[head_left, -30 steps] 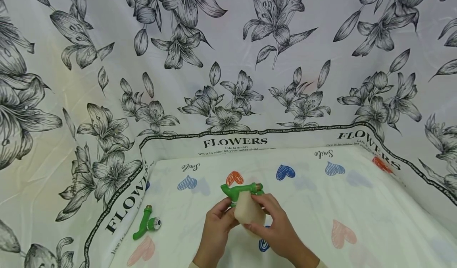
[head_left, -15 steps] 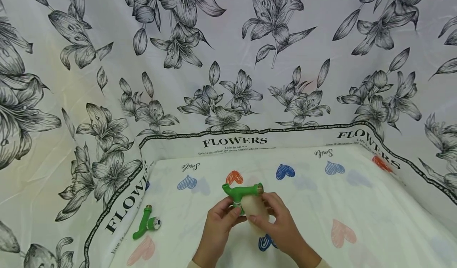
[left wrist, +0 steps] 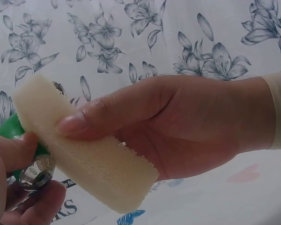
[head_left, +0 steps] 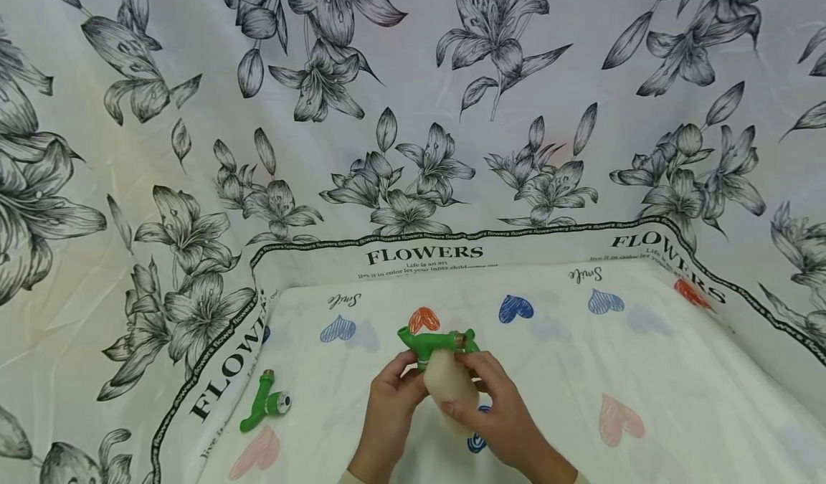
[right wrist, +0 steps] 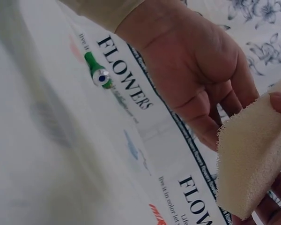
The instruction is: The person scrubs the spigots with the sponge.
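Note:
In the head view, a green plastic tap with a threaded end is held up over the cloth. My left hand pinches it at its left side; the left wrist view shows thumb and fingers around its clear, silvery end. A cream foam sponge is in my right hand, gripped between thumb and fingers. The sponge lies against the near side of the tap and hides part of it. In the right wrist view, the sponge covers the tap.
A second green tap lies on the heart-printed white cloth at the left. Flower-printed curtain sheets rise behind and at both sides.
The sponge has shifted slightly down and right, then back up and left, against the tap. The tap has turned a little in my hands. The second tap stays put.

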### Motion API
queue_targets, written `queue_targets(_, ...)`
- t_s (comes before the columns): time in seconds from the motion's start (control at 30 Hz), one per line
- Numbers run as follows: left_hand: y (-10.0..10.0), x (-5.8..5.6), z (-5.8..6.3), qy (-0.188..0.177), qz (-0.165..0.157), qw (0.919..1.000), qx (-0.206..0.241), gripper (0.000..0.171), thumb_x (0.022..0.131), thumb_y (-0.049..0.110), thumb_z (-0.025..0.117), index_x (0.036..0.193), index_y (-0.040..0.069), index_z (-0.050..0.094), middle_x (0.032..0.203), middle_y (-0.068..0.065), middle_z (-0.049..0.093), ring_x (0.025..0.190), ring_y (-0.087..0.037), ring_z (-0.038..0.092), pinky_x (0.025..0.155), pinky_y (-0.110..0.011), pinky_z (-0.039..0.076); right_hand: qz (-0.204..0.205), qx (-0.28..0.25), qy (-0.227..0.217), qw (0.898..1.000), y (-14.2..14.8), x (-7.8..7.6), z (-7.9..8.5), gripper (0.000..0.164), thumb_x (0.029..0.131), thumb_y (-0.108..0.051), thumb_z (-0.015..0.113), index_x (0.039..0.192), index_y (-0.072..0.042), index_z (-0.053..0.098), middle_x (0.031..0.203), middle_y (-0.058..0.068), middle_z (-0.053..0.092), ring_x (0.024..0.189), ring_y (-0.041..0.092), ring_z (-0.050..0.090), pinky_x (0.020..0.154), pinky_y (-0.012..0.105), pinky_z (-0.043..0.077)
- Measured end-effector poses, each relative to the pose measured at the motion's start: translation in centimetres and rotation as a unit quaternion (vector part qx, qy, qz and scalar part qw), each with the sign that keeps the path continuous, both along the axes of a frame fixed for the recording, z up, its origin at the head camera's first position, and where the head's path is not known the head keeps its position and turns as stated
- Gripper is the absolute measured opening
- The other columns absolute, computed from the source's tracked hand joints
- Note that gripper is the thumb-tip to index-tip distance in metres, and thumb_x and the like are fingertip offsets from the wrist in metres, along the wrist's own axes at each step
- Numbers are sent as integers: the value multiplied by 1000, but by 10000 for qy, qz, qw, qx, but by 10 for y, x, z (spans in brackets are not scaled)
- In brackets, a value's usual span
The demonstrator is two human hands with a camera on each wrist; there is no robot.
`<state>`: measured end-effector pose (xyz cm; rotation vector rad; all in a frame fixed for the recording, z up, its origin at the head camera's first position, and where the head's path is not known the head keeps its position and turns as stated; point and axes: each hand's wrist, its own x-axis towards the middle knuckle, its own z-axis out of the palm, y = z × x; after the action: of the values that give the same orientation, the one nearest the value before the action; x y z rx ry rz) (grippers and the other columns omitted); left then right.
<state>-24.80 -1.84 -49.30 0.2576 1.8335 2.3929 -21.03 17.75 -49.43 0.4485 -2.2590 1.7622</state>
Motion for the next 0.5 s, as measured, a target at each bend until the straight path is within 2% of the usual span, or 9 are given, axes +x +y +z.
queue_targets(0.1,-1,1,3,-36,16,9999,-103,43,98,7,82,138,-2,71,135,-18,67,114,-28,71,99,-39,61,-46,43,-15,10000,0,-1,0,54,94,-24,89,142,-30,66,132,-4,62,115,23,62,91,41,60)
queue_targets(0.3,-2,1,4,145,-262,9995,110,42,99,4,80,138,-7,68,131,-23,66,113,-31,73,99,-48,61,-248,-48,-427,9988,4,-8,-2,55,96,-27,87,146,-32,65,127,-4,63,115,23,64,94,37,59)
queue_targets(0.5,-5,1,2,107,-414,9990,160,43,101,5,79,139,-9,65,131,-23,67,114,-29,74,99,-47,60,-220,-110,-574,9980,6,-11,-3,61,98,-26,85,154,-26,61,128,-2,63,116,24,64,93,33,59)
